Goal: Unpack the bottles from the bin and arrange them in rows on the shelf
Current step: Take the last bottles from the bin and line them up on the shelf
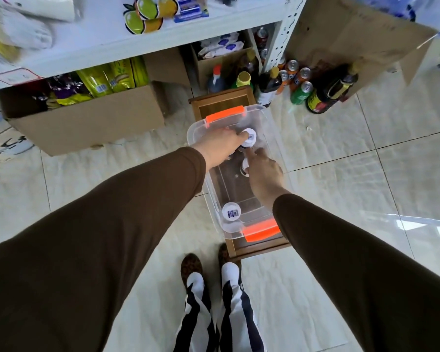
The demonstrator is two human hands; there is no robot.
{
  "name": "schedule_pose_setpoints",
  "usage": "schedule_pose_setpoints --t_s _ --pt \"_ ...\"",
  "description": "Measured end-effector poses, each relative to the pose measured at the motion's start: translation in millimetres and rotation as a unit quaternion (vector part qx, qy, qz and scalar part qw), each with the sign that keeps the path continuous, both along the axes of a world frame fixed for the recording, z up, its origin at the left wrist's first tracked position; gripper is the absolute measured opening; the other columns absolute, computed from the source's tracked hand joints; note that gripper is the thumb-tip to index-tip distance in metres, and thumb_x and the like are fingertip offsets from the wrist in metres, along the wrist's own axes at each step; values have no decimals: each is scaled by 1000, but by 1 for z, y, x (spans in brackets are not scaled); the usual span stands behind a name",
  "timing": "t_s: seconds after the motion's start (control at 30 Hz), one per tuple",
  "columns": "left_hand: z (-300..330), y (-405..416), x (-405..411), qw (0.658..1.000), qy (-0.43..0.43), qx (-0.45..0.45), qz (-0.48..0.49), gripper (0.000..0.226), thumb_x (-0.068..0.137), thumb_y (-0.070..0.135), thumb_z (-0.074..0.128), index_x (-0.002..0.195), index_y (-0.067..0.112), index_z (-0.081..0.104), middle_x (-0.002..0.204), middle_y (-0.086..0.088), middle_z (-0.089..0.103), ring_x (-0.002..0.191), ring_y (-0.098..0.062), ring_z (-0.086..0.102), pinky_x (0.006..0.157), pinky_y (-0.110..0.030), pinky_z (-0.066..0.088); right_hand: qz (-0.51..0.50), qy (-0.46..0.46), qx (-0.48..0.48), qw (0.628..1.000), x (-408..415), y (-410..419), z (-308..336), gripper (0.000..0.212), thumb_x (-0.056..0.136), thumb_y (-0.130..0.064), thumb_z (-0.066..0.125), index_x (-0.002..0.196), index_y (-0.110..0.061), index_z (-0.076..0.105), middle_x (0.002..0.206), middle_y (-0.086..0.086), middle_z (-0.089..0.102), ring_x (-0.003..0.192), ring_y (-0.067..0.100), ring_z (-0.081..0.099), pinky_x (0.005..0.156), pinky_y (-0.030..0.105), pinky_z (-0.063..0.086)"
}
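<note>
A clear plastic bin [208, 189] with orange latches [261, 231] stands on a low wooden stool. Both my hands reach down into it. My left hand [220, 147] grips a white-capped bottle [249, 138] at the bin's far end. My right hand [264, 175] closes round a second white-capped bottle [245, 166] just nearer, mostly hidden under the fingers. A third bottle [231, 212] with a white cap and a barcode label stands alone at the near left corner of the bin. The white shelf [107, 44] runs across the top of the view.
Under the shelf sit an open cardboard box [87, 123] of snack packets and a smaller box [214, 64]. Bottles and cans [300, 82] stand on the tiled floor to the right of the shelf post. A cardboard sheet [353, 39] leans at the upper right. My feet [208, 273] stand close to the stool.
</note>
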State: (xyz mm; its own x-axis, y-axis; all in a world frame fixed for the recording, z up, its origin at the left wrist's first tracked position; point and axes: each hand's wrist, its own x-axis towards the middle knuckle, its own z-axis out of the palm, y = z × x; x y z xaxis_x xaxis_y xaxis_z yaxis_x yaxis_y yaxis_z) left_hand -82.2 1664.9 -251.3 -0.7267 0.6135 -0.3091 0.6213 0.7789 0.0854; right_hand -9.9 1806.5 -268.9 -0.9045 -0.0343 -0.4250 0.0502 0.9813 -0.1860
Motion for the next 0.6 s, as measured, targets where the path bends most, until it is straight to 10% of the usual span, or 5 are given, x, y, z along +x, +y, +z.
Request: schedule_pose_setpoints --t_s 0.23,0.6 --pt "60 -28 7 994 -53 79 51 43 89 1 58 130 11 55 135 -10 59 121 -32 54 102 -39 38 -32 13 -158 987 22 22 71 39 94 -11 55 126 -32 50 116 1 54 94 27 61 77 31 45" --pt "332 -126 1 941 -139 203 231 33 96 35 59 121 15 59 113 -8 63 104 -28 58 86 -35 44 44 88 -327 940 -23 -9 335 37 96 -16 59 132 -26 57 93 -15 53 86 10 54 78 26 39"
